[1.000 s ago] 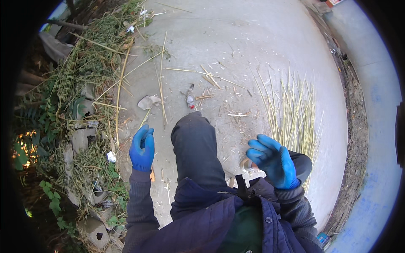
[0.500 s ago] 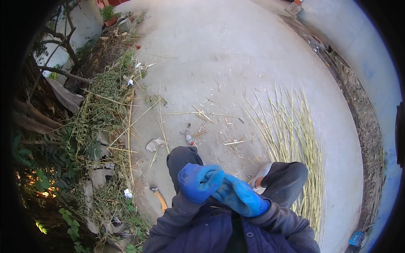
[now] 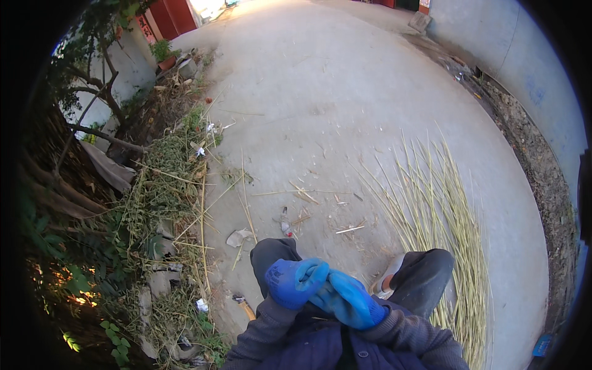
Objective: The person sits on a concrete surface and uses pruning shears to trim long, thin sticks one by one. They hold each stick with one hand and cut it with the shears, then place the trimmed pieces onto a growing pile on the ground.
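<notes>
In the lower middle, my gloved hands meet in front of my lap, both in blue work gloves. My left hand (image 3: pixel 290 283) is curled, its fingers bent in against the other palm. My right hand (image 3: pixel 354 300) leans against it from the right, fingers pressed together and partly covered by the left. Whatever lies between the palms, if anything, is hidden. Past my right knee (image 3: pixel 425 271) spreads a large bundle of long, thin, yellow-green stalks (image 3: pixel 472 265) on the ground. Left of my lap lies a tool with a wooden handle (image 3: pixel 248 310), partly hidden by my sleeve.
Concrete paving (image 3: pixel 308 92) stretches ahead, with scattered stick pieces (image 3: pixel 304 192) and a crumpled pale scrap (image 3: pixel 238 237). Along the left run dried plants (image 3: pixel 166 176), stones and a tree trunk. A pale wall (image 3: pixel 493 43) bounds the right side; a potted plant (image 3: pixel 165 61) stands far left.
The view has tilted up a little, so more of the far ground shows and the scene sits lower. My hands stay together, with the right one turned slightly more upright.
</notes>
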A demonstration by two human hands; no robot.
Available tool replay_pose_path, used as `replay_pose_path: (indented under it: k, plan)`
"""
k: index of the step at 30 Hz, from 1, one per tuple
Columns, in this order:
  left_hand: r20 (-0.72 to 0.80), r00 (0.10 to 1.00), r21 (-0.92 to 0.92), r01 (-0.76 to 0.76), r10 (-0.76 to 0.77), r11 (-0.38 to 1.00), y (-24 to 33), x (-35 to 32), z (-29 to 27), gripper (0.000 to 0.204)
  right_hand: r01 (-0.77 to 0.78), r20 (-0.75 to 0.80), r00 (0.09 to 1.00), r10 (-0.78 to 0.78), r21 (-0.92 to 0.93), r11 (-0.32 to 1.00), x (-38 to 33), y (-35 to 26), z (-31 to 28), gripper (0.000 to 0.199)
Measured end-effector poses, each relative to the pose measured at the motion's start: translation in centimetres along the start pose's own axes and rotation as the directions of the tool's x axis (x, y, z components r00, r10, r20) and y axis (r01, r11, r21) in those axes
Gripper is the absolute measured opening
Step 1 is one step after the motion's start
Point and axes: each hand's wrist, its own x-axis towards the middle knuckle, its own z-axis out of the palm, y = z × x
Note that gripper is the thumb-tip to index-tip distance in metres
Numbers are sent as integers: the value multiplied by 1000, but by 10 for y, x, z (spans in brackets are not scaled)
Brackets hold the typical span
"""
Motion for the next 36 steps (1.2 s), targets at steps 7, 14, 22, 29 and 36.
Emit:
replay_pose_path:
  k: [7,14,22,29,36]
  plan:
    - [27,1000,-38,12,-11,999,-4,-3,5,20,-31,20,999,31,13,999,-6,-7,-1,44]
    - [33,996,212,-82,77,974,5,-3,-1,21,-58,38,998,58,15,998,-17,-3,-14,54]
    - [-234,971,-205,-8,-41,979,18,-3,-11,18,16,-94,996,-13,28,999,-28,-8,-30,66]
    - [36,999,68,-35,33,997,18,-16,3,19,-79,38,996,82,-57,995,-22,0,-20,71]
    - [65,992,288,-124,109,950,-1,-19,1,20,-111,-71,992,107,-58,992,-20,2,-12,52]
